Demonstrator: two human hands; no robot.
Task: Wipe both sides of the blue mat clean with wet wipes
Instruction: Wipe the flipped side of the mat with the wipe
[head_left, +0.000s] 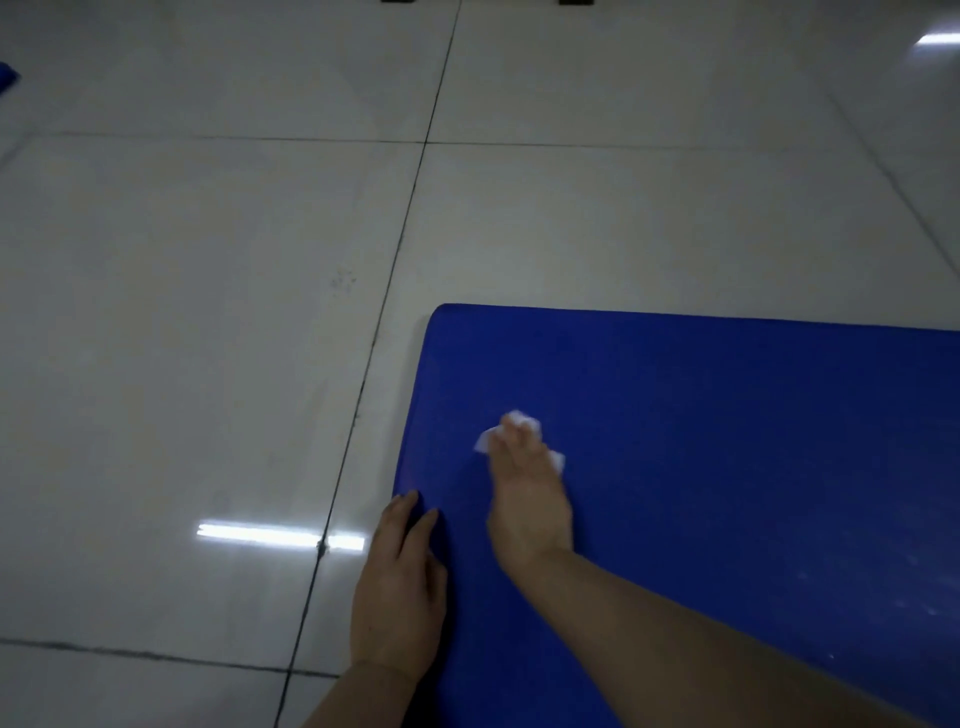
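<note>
A crumpled white wet wipe (511, 431) is pressed onto the flat blue foam mat (727, 467) by the right hand (527, 499), fingers curled over it; the mat's near-left edge is pinned by the flat left hand (397, 587) on the white tiled floor (208, 312).

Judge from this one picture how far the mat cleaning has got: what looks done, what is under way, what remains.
Done: the blue mat lies flat on the tiled floor, and a wet wipe is out. Under way: the right hand presses the wipe onto the upper side near the corner, while the left hand steadies the edge. Left: the underside, not yet turned up; how much of the top is wiped cannot be told.
</note>
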